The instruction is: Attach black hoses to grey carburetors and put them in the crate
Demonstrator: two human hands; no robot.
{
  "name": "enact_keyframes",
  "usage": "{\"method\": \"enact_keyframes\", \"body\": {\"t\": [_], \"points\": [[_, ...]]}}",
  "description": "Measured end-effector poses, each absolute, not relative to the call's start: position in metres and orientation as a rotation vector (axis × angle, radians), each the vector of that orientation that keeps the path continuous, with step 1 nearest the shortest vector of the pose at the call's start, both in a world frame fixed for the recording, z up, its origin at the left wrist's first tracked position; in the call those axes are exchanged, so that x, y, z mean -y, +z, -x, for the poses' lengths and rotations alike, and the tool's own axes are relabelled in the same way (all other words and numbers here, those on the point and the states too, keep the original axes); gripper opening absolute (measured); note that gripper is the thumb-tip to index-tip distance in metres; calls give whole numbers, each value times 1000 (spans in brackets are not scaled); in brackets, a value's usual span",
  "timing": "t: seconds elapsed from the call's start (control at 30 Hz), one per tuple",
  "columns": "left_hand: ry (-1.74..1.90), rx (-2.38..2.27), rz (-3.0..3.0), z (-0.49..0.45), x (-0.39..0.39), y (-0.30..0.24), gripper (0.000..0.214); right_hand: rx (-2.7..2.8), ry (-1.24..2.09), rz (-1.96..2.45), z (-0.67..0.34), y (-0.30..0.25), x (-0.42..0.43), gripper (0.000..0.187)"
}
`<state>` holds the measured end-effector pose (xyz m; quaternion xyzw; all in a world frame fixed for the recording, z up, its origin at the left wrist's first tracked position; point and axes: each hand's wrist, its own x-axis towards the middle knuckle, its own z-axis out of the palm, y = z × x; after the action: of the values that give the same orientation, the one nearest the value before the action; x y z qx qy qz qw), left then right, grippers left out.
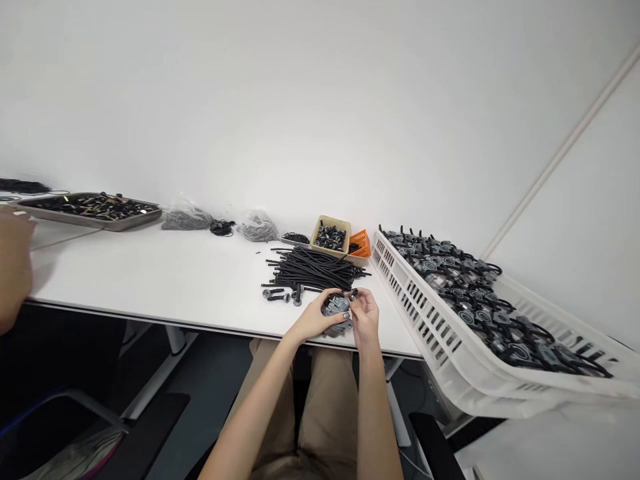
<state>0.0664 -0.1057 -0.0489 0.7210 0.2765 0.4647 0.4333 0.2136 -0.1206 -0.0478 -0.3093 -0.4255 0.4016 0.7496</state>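
My left hand (320, 317) is wrapped round a grey plastic assembly (336, 305) with black parts, at the front edge of the table. On its right side my right hand (365, 313) is closed in a pinch on a small black piece (355, 292), perhaps a tube end; how it meets the grey assembly is hidden by my fingers. Just beyond both hands lies a pile of black rubber tubes (313, 267). Several short black elbow pieces with grey round ends (278, 295) rest to the left.
A white slatted crate (425, 327) with rows of grey-and-black assemblies stands at right. Behind the tubes are a cream bin (331, 251) of small parts and an orange basket (362, 243). Plastic bags (257, 227) and a metal tray (117, 224) line the wall; another person's arm (13, 267) is far left.
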Motion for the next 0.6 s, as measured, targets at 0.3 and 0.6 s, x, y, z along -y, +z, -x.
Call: {"method": "enact_keyframes", "body": {"t": [0.3, 0.6], "points": [[1144, -719, -1817, -66, 105, -50, 59, 1023, 710, 824, -218, -40, 123, 29], [1136, -715, -1805, -65, 107, -48, 61, 968, 751, 633, -219, -44, 124, 27]]}}
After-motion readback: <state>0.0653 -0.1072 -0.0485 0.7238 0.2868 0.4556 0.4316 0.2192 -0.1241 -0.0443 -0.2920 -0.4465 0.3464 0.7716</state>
